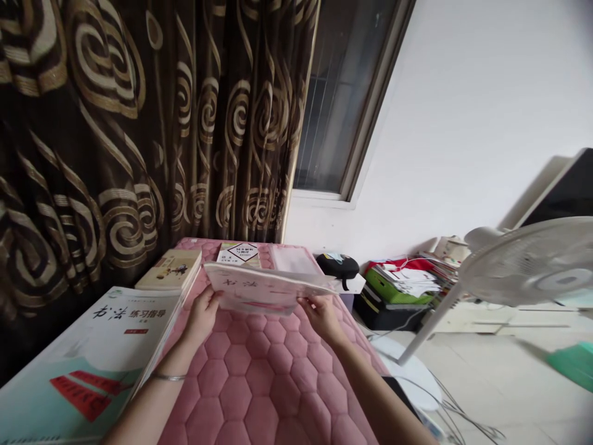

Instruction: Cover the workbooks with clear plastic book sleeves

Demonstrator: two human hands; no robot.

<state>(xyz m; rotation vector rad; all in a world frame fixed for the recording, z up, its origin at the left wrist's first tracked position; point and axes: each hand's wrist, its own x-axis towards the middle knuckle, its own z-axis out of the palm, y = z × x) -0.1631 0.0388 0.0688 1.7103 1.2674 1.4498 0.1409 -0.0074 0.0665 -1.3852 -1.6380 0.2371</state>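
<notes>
I hold a thin pink-and-white booklet [264,287] up over the pink quilted surface [259,377]. My left hand [202,314] grips its near left edge, fingers closed on it. My right hand [322,316] pinches its near right edge. A thin bracelet [167,376] circles my left wrist. The booklet lies almost flat, tilted a little toward me, with red characters on its cover.
A large white-and-teal workbook [88,358] lies at the left. Beyond it sit a beige book [171,270], a small white book [239,253] and a pink folder [293,259]. A dark swirl curtain [130,123] hangs behind. A white fan [523,266] and piled papers [403,278] stand at the right.
</notes>
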